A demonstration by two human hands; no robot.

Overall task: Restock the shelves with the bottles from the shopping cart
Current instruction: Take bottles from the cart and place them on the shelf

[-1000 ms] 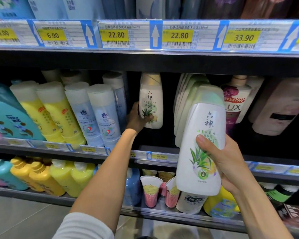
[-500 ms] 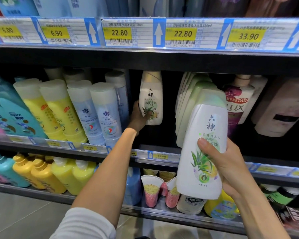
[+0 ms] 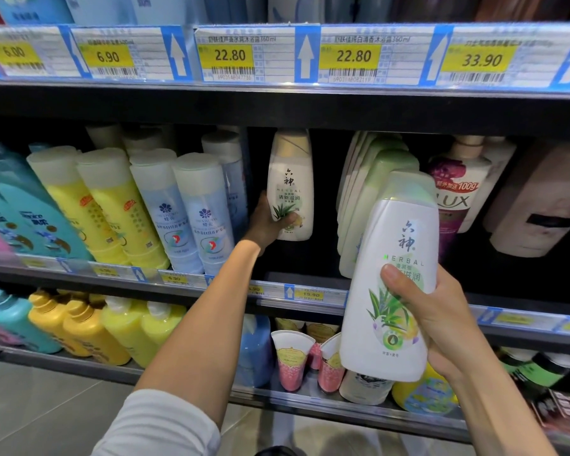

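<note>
My left hand (image 3: 266,222) reaches deep into the middle shelf (image 3: 310,292) and grips the lower part of a cream herbal bottle (image 3: 290,179) standing upright in a dark gap. My right hand (image 3: 431,311) holds a larger white herbal bottle with a pale green cap (image 3: 397,258) in front of the shelf, thumb across its label. Just behind it stands a row of matching green-capped bottles (image 3: 369,192). The shopping cart is not in view.
Left of the gap stand pale blue bottles (image 3: 195,212) and yellow bottles (image 3: 109,205); right of the row are purple LUX bottles (image 3: 454,192). The lower shelf (image 3: 277,394) carries yellow pump bottles and pink tubes. A price-tag rail (image 3: 277,54) runs overhead.
The right hand's bottle has risen slightly and moved nearer the green-capped row. The left hand stays on the cream bottle in the gap.
</note>
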